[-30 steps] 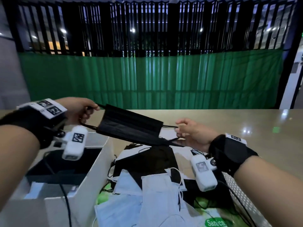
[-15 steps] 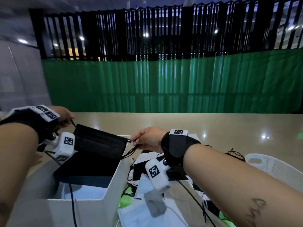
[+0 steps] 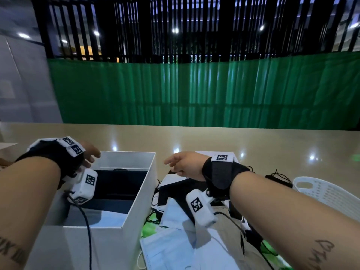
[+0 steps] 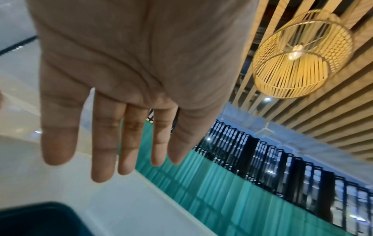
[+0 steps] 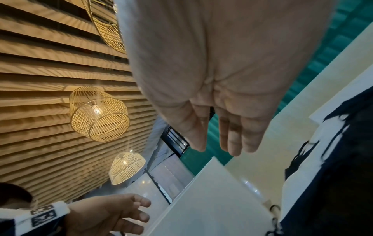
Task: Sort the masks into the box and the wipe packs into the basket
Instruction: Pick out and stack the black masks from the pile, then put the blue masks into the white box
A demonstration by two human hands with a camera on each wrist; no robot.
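Note:
A white box (image 3: 136, 193) stands at the left of the table with a black mask (image 3: 118, 184) lying inside over paler ones. My left hand (image 3: 91, 154) hovers over the box's far left corner, fingers (image 4: 101, 143) straight and empty. My right hand (image 3: 181, 164) hangs just right of the box, fingers (image 5: 234, 135) relaxed and empty. Below it lies a pile of black and white masks (image 3: 175, 217) over green wipe packs (image 3: 149, 228). The white lattice basket (image 3: 329, 193) sits at the right.
A black mask (image 3: 278, 177) with loose ear loops lies alone on the beige table (image 3: 253, 141) near the basket. A green curtain and black railing run behind the table. Cables hang from both wrist cameras, the left one into the box.
Both hands carried the black mask leftward over the box and let it go. It now lies inside the box, and both hands are empty.

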